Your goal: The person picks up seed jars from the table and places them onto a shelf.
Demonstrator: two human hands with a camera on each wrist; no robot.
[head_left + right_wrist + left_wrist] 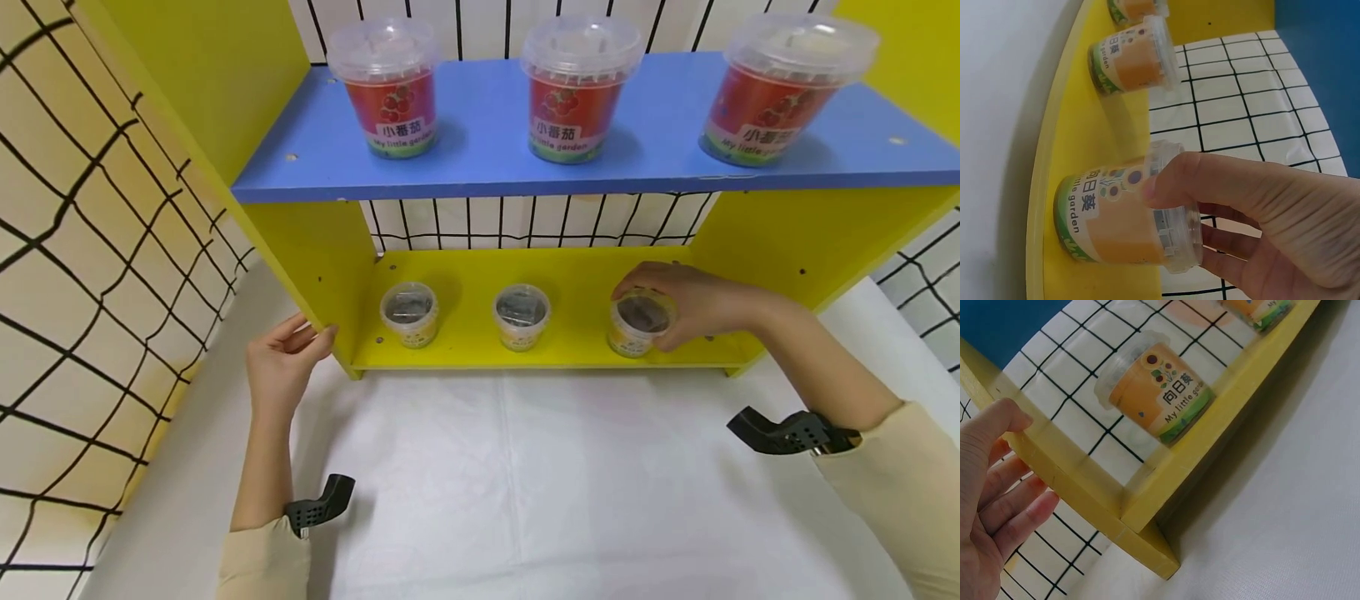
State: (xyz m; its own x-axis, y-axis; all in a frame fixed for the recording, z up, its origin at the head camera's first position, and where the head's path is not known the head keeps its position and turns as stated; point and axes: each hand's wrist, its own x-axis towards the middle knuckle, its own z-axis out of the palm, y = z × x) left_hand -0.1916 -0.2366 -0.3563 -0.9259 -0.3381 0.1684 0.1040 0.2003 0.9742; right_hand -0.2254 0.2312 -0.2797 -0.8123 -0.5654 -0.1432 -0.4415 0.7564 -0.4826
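My left hand (283, 360) pinches the front edge of the left yellow side panel (1079, 481), thumb on the inner face and fingers outside. On the lower yellow board (465, 358) stand three small plant-growing cups in a row. My right hand (708, 304) grips the right cup (1125, 212) near its clear rim, thumb on the front and fingers behind. That cup appears to stand upright on the board, orange with a sunflower label. The middle cup (521, 318) and the left cup (1163, 394) stand apart from both hands.
Above, a blue shelf (480, 179) carries three red tomato-labelled cups, including the middle one (570, 112), with clear lids. Black wire grid (82, 283) runs along the left and behind the shelf unit. White cloth (510, 483) covers the surface in front.
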